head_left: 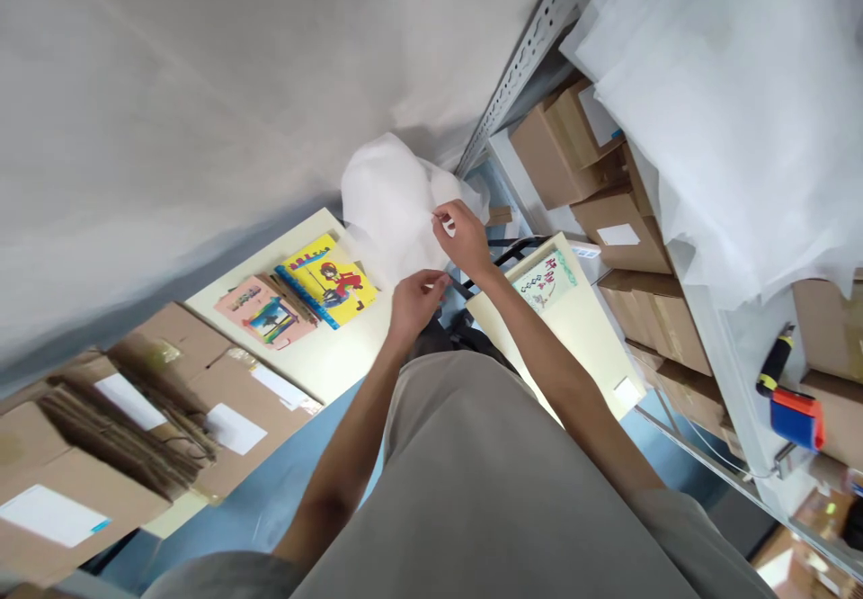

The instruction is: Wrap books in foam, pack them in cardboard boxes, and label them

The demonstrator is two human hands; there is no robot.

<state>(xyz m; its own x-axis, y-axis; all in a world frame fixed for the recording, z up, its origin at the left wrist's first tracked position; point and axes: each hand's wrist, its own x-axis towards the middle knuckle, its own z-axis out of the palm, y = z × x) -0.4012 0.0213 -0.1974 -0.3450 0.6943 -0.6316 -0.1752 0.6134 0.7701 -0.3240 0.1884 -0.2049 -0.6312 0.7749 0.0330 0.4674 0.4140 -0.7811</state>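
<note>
Sheeting point(387, 190), white and thin, is lying bunched over the right end of the long worktop point(354, 343), spilling past that edge near the pale wall point(202, 86). The right hand point(464, 237) is pinching a bit of it, thumb and forefinger meeting on the sheeting. The left hand point(419, 304) is sitting just beside the sheeting's lower part, its thumb and forefinger close together; whether anything is being held between them, I cannot tell.

On the long worktop, near the sheeting, a yellow book point(330, 281) is lying beside a pink book point(268, 313), the yellow one being nearer the right end. Cardboard boxes point(270, 428) are crowding the worktop's left end.

To the right, a pale green booklet point(545, 281) is resting near the far edge of a smaller worktop point(593, 338), with the right forearm crossing above. Beyond it, shelving point(516, 77) is holding brown cartons point(549, 154), and a large white stack point(742, 113) is rising above them.
</note>
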